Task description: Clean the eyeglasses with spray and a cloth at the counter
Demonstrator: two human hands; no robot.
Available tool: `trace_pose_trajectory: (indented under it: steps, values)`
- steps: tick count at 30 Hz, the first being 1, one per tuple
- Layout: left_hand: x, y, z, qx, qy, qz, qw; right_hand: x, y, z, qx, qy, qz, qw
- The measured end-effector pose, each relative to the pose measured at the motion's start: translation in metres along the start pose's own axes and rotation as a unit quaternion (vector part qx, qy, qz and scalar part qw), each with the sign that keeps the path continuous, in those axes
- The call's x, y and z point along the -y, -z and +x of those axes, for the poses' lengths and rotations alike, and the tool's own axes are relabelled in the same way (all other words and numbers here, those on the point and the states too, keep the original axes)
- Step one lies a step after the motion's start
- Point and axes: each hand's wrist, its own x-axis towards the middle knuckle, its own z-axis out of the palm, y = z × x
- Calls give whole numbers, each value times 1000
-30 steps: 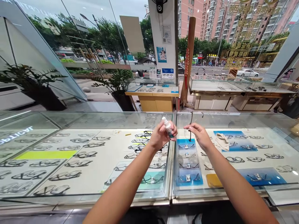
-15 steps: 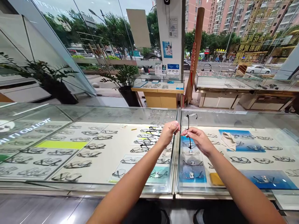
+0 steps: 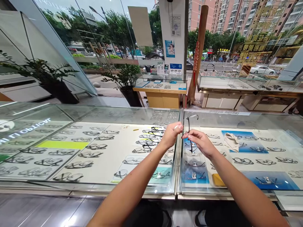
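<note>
A pair of dark-framed eyeglasses [image 3: 188,124] is held edge-on above the glass counter. My right hand [image 3: 200,141] pinches it between thumb and fingertips, with dark parts of the frame showing above and below the fingers. Close beside it on the left, my left hand [image 3: 172,135] is closed, thumb pressed on the bent fingers, right by the eyeglasses. A small whitish bit shows at its thumb; what these fingers grip is mostly hidden.
Under both hands stands a glass display case [image 3: 156,111] with many eyeglasses inside. A beige cloth [image 3: 231,142] and a yellow object [image 3: 218,180] appear at the right. Potted plants [image 3: 129,91] and a wooden post [image 3: 200,47] stand beyond, near another display counter [image 3: 163,100].
The upper part of the eyeglasses has shifted slightly left and tilted a little. Both hands keep nearly the same place and grip.
</note>
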Motion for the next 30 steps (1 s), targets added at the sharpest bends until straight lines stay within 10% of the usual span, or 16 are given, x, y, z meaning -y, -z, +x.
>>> trace_pose_trajectory:
  steps: [6, 19, 25, 30]
  values:
    - [-4, -5, -6, 74, -22, 120, 990, 10, 11, 4, -98, 26, 81, 992]
    - [-5, -6, -9, 90, -60, 132, 985, 2, 7, 5, -93, 28, 72, 993]
    - [19, 45, 15, -192, -50, 67, 978, 0, 20, 12, -136, 14, 83, 987]
    - [52, 109, 32, -385, 160, 164, 894, -5, 27, 16, -161, 9, 85, 983]
